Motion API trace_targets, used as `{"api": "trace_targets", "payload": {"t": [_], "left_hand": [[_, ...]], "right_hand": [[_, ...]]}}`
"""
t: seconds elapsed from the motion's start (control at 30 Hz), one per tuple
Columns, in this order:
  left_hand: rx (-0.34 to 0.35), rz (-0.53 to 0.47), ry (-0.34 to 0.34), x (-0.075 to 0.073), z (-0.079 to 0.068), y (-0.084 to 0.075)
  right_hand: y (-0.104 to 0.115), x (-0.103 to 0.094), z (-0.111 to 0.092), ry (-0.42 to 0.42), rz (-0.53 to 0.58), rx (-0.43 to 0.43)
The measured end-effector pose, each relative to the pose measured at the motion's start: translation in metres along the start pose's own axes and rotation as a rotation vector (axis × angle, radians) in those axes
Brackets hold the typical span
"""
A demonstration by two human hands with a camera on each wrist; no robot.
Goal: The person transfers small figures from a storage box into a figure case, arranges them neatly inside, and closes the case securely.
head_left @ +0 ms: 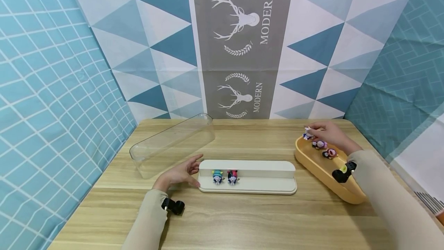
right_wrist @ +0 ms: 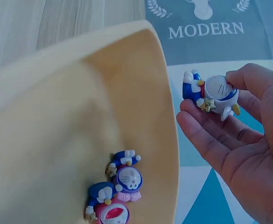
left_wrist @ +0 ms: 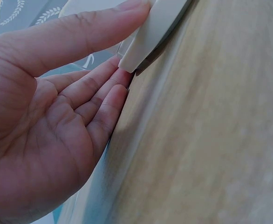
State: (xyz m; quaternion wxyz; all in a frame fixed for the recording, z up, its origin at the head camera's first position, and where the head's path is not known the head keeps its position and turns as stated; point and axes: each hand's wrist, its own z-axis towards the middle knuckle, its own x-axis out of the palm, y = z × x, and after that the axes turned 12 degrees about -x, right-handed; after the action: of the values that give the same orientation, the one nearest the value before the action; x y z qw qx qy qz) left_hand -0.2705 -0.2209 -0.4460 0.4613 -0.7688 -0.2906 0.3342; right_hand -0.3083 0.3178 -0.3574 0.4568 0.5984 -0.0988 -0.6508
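My right hand (head_left: 326, 133) pinches a small blue-and-white cat figurine (right_wrist: 216, 92) between thumb and fingers, over the far end of an orange oval tub (head_left: 324, 178). Inside that tub lie a purple-hatted figurine (right_wrist: 128, 179) and a pink-hatted one (right_wrist: 113, 213). At the left end of a white stepped display base (head_left: 263, 185), my left hand (head_left: 180, 172) touches the edge, its thumb on top and its fingers fairly straight along the side. Two figurines stand on the base's lower step: one with a teal-and-yellow hat (head_left: 217, 177), one with a red-and-black hat (head_left: 232, 177).
A clear plastic cover (head_left: 173, 142) lies at the back left of the wooden table (head_left: 243, 219), behind my left hand. Patterned cloth (head_left: 239, 49) hangs behind the table's back edge, and blue gridded cloth (head_left: 52, 88) hangs along the left.
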Motion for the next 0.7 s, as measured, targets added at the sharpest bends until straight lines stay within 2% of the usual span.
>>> {"api": "trace_targets", "payload": {"t": [0.2,0.5,0.7], "left_hand": [[0.001,-0.003,0.001,0.0,0.0,0.0],[0.005,-0.005,0.005,0.0,0.0,0.001],[0.006,-0.008,0.01,0.0,0.0,0.001]], "right_hand": [[0.005,0.005,0.002,-0.021,0.014,-0.031],[0.018,0.01,0.007,-0.026,0.038,-0.008],[0.027,0.017,0.008,-0.032,0.075,-0.052]]}}
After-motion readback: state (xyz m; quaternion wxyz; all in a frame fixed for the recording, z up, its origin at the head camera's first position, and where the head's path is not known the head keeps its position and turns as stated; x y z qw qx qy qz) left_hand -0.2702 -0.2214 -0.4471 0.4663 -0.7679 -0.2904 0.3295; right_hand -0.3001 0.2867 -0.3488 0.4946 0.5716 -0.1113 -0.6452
